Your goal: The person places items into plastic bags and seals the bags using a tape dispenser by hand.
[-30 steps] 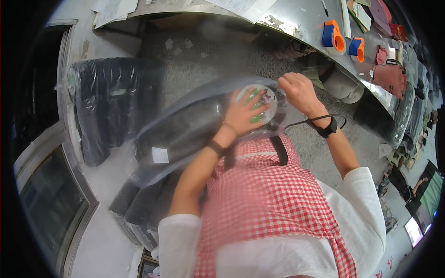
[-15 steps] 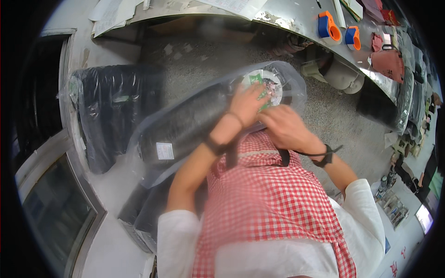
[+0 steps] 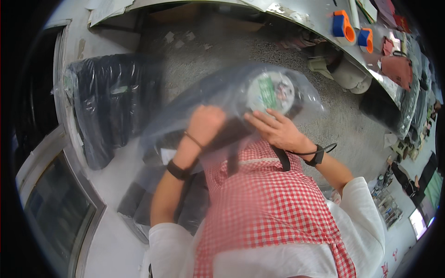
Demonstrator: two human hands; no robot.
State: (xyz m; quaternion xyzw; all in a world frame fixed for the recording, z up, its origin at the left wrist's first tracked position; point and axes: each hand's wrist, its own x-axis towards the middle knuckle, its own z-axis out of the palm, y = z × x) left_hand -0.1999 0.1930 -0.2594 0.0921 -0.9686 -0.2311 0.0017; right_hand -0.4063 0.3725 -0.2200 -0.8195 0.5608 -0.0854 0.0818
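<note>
Head view: the right hand (image 3: 280, 132) lies with its fingers extended and slightly apart, the fingertips at the near rim of a round white-and-green disc (image 3: 272, 94). The left hand (image 3: 206, 124) is blurred, its fingers curled together; whether they pinch anything cannot be told. Under and between both sets of fingers is a dark roll (image 3: 234, 125), the disc at its end just beyond the right fingertips. A clear plastic bag (image 3: 197, 92) surrounds the roll, spreading past the left fingers on their far side and beyond the right fingers to the right.

Just behind the left fingers, toward the body, a pale label (image 3: 168, 155) shows through the plastic. Behind the right fingers, nearer the body, is a red-and-white checked apron (image 3: 273, 199). Farther back from the left fingers, down and to the left, lie dark wrapped bundles (image 3: 139, 204).

Well to the left of the left fingers, another dark wrapped bundle (image 3: 111, 106) leans by the wall. Well beyond the right fingers and to their right are two orange-and-blue tape dispensers, a larger one (image 3: 343, 27) and a smaller one (image 3: 365, 40), on a table (image 3: 320, 25). A reddish pouch (image 3: 397, 71) sits farther right of those fingers.
</note>
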